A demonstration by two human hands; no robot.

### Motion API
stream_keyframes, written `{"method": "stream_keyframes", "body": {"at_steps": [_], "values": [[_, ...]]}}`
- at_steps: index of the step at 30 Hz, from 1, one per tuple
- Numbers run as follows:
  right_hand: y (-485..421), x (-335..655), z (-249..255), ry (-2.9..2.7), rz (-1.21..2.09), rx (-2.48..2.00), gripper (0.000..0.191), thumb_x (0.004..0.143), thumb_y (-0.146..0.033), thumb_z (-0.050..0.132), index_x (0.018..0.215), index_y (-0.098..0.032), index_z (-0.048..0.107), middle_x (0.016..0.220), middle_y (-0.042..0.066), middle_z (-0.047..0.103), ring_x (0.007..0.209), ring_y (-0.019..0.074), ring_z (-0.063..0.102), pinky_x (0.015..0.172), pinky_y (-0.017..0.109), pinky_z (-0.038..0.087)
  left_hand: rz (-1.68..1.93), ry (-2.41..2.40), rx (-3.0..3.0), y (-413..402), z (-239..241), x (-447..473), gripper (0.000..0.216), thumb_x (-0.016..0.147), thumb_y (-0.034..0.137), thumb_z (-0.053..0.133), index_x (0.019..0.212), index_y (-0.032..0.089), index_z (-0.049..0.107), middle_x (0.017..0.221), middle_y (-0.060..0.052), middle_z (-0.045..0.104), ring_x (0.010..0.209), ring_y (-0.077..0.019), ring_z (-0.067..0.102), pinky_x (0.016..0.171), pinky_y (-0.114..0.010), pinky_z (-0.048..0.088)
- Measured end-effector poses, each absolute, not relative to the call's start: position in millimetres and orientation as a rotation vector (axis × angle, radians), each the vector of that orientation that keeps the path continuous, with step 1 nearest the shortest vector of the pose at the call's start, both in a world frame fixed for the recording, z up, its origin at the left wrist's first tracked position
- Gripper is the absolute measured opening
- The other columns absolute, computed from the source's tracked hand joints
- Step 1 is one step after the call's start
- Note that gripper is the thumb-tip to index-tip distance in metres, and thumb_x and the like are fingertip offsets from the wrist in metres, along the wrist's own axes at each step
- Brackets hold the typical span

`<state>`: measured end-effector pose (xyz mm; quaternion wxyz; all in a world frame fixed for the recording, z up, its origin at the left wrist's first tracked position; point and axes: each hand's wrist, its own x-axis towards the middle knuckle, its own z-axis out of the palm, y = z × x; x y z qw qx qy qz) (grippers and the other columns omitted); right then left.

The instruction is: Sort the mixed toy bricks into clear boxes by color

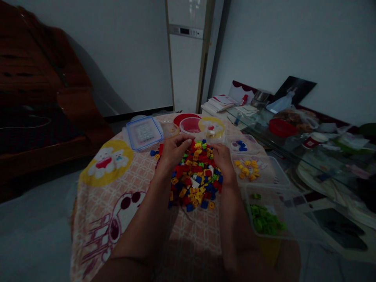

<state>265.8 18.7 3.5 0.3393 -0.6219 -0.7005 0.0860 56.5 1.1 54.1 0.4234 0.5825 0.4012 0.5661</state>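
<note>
A heap of mixed toy building bricks (195,180), in red, yellow, blue, green and a little white, lies on the patterned tablecloth (196,235). My left hand (175,150) is over the heap's far left side, thumb and fingertips drawn together at a red brick (192,145). At the far right edge of the heap is my right hand (222,157), its fingers reaching inward over the bricks and apart; nothing shows held in it. To the right, clear plastic boxes hold sorted bricks: blue bricks (242,145), yellow bricks (247,170) and green bricks (266,220).
Behind the heap stand a pink bowl (190,126) and a blue-rimmed clear lid (145,133). A cluttered glass table (305,156) is at the right, with papers (220,102) and a red bowl (282,127). A wooden bench (73,105) stands at the left.
</note>
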Motion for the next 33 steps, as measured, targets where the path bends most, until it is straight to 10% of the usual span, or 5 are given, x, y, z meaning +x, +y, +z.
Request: {"method": "stream_keyframes", "body": {"at_steps": [10,21,33], "values": [[23,304,-5,-1.184,-0.077,-1.621,0.065,0.084,-0.018,0.044,0.147,-0.010,0.056,0.156,0.023,0.050,0.150,0.0332,0.042,0.123,0.056,0.037,1.469,1.055,1.381,2,58,44,0.032,0.075,0.039,0.075,0.093,0.014,0.079,0.071,-0.003,0.070,0.063,-0.0138,0.063,0.059,-0.024,0.051],[9,283,24,-1.368,0.329,-1.557,0.034,0.080,-0.026,0.058,0.102,-0.018,0.083,0.100,0.011,0.082,0.097,0.0278,0.075,0.096,0.041,0.058,1.473,1.129,1.360,16,45,23,0.039,0.069,0.043,0.079,0.094,0.013,0.080,0.073,-0.004,0.073,0.062,-0.0143,0.062,0.059,-0.025,0.051],[-7,217,40,-1.696,0.694,-1.301,0.024,0.084,-0.022,0.064,0.097,-0.020,0.084,0.097,0.004,0.083,0.091,0.0217,0.077,0.088,0.033,0.059,1.025,1.098,1.733,22,28,21,0.030,0.077,0.045,0.069,0.072,0.016,0.075,0.056,0.000,0.060,0.052,-0.0112,0.048,0.050,-0.022,0.033]]}}
